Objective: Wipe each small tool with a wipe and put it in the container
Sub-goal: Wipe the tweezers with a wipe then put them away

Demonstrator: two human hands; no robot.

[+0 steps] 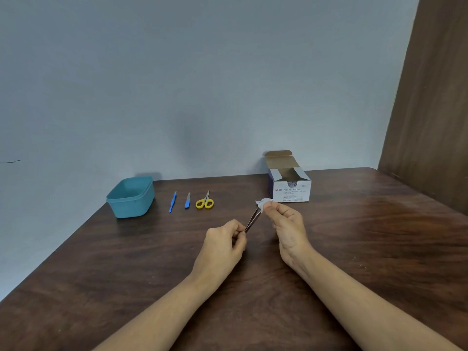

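Grey-blue wall [202, 72] fills the upper half of the view, with a brown wooden panel [435, 97] standing along the right side. Below them a dark wooden table [379, 249] stretches from the near edge to the wall.

At the table's far left corner sits a teal plastic container [131, 209] with no lid on it; nothing shows inside. Near the far edge, right of centre, stands a white box of alcohol swabs [291, 191], its top flap raised.

Both bare forearms reach in from the near edge and meet above the middle of the table. The left hand [222, 247] has its fingers curled in, with thumb and forefinger pinching the near end of a thin dark pair of tweezers [253, 219]. The tweezers slant up and away toward the right hand [288, 226], whose thumb and fingertips are pressed together round a small white wipe [262, 202], which is folded over the tweezers' far tip. The other fingers of that hand are bent loosely toward the palm.

Between the container and the box, three tools lie in a row near the far edge, apart from each other: yellow-handled scissors [205, 201] on the right, a short file with a blue handle [187, 200] in the middle, and a slim blue tool [172, 202] nearest the container.
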